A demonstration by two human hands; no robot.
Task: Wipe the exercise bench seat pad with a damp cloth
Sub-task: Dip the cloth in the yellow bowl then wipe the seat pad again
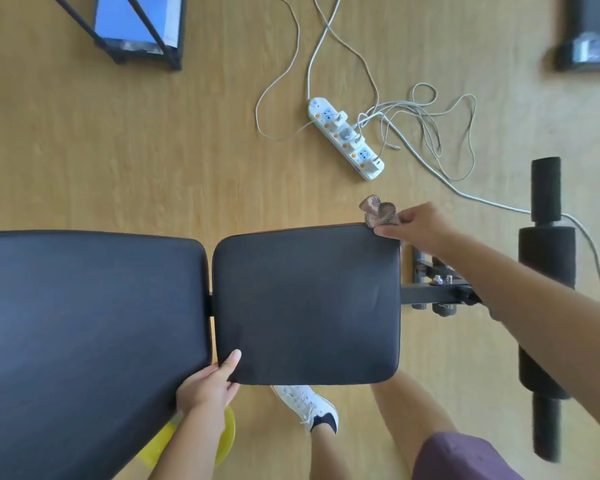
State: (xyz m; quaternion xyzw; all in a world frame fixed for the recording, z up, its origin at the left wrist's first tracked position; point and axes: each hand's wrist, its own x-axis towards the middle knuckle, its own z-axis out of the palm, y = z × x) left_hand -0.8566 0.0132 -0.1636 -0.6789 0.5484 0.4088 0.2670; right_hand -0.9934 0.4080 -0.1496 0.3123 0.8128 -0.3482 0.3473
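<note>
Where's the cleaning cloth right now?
The cloth is bunched in the right hand at the seat pad's far right corner, near the power strip.

Matt leatherette seat pad [305, 303] (smooth).

The right hand [420, 226] reaches far forward on a nearly straight bare arm, fingers pinched shut on a bunched cloth [380, 211]. The left hand [208, 384] stays close to the body — thumb laid flat on top, fingers curled under an edge.
</note>
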